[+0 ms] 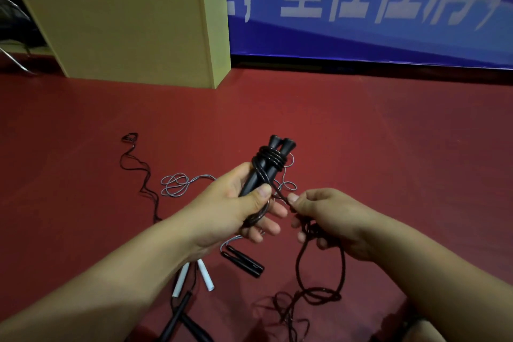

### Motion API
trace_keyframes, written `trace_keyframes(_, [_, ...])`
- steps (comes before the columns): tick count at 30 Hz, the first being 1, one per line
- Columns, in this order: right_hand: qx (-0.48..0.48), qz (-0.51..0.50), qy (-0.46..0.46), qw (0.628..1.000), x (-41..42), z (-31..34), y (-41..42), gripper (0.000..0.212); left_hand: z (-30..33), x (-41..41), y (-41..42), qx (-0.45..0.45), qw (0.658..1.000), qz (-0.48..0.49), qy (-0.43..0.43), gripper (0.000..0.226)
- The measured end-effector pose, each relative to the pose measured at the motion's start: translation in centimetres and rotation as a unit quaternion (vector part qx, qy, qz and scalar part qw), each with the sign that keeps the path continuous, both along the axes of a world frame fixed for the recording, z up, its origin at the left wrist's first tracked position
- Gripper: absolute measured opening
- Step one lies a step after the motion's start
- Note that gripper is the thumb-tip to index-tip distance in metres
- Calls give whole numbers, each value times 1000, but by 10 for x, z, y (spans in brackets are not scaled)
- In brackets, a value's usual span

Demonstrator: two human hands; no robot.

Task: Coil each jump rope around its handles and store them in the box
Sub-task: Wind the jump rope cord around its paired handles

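My left hand [241, 205] grips a pair of black jump-rope handles [273, 159] held together and pointing up and away, with a few turns of dark cord [270, 159] wound around their upper part. My right hand [330, 219] pinches the same cord just right of the handles, and the loose remainder of the dark rope [313, 294] hangs from it and piles on the red floor. The tan box [125, 28] stands at the back left, far from both hands.
Other ropes lie on the floor below my hands: a grey cord [177, 184] with black handles [244, 259], a pair of white handles [205, 275], black handles [177, 316] at the bottom edge, and a thin dark cord [138, 172] at left. A blue banner [361, 3] lines the back.
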State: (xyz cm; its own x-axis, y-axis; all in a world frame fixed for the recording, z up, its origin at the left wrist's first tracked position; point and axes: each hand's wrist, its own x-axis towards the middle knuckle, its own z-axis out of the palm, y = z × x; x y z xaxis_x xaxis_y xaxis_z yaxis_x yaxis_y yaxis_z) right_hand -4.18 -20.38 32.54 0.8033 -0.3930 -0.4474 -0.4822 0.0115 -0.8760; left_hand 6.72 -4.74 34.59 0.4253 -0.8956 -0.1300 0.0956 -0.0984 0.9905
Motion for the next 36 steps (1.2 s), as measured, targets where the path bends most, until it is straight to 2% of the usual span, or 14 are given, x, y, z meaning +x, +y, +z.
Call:
trace_keyframes(8, [4,-21,-15,1000,5,-1,-1,17,-13,11,-3,10,995,87,-55,19])
trace_keyframes(14, [-10,66,-49,997,2,3,1,7,-20,17,-6,33,986,147,-71,18])
trace_keyframes(19, [-58,88,-31,994,4,7,2,19,-22,19,-7,45,983,160,-82,22])
trace_keyframes(23, [-14,89,-32,995,4,9,0,32,-23,21,-6,50,978,184,-84,26])
trace_keyframes(26, [31,71,-49,996,3,10,0,29,-22,24,-6,48,973,213,-78,24])
trace_keyframes(29, [22,-1,-45,999,4,10,0,17,-21,26,-8,34,967,240,-73,19])
trace_keyframes(32, [9,-73,-35,997,7,7,-5,18,-20,29,-8,16,962,261,-77,17])
trace_keyframes(34, [-8,-81,-23,996,6,5,-9,17,-20,29,-7,10,961,264,-80,17])
trace_keyframes(36, [-68,-43,9,997,3,3,-13,14,-19,28,-7,9,961,263,-82,17])
